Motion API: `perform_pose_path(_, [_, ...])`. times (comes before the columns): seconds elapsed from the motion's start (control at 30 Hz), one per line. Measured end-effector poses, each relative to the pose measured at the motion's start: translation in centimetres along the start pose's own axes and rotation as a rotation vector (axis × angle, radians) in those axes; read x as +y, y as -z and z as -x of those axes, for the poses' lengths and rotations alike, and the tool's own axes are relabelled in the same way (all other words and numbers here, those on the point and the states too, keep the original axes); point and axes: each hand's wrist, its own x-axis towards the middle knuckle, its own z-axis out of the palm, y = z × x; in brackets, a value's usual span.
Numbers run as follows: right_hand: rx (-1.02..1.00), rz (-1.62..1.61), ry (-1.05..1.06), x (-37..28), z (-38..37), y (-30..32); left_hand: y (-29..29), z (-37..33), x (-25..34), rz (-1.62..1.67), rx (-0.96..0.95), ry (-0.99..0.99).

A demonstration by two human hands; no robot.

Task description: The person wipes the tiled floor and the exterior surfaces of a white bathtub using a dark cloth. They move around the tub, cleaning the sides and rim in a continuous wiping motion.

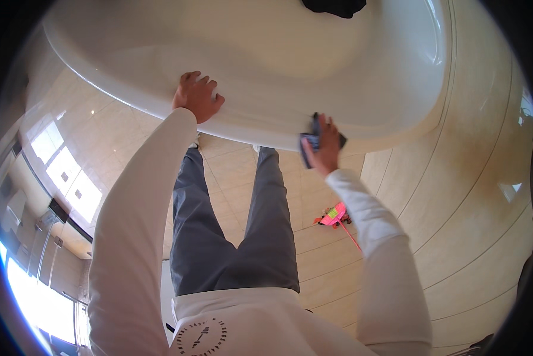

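Observation:
In front of me stretches a white bathtub, its near rim curving across the view. My left hand rests on that rim at the left, fingers bent a little and apart, with nothing seen in it. Farther right, my right hand presses a dark cloth against the outer edge of the rim. The cloth is bunched, and its ends stick out on both sides of the fingers. Inside the tub at the far side lies a black item, cut off by the picture's upper edge; its kind cannot be made out.
Beige tiles cover the floor and the wall at the right. A pink broom-like tool with a red handle lies on the floor behind my right arm. Bright windows show at the lower left.

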Motion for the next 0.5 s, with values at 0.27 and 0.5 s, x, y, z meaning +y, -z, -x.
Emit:
perform_pose_path(0.27, [0.2, -0.179, 0.173, -20.5, -7.6, -8.4, -0.7, -0.5, -0.7, 0.042, 0.077, -0.073])
perform_pose_path(0.5, [0.054, -0.095, 0.308, -10.4, -4.1, -4.5, 0.4, -0.2, 0.3, 0.032, 0.023, -0.049])
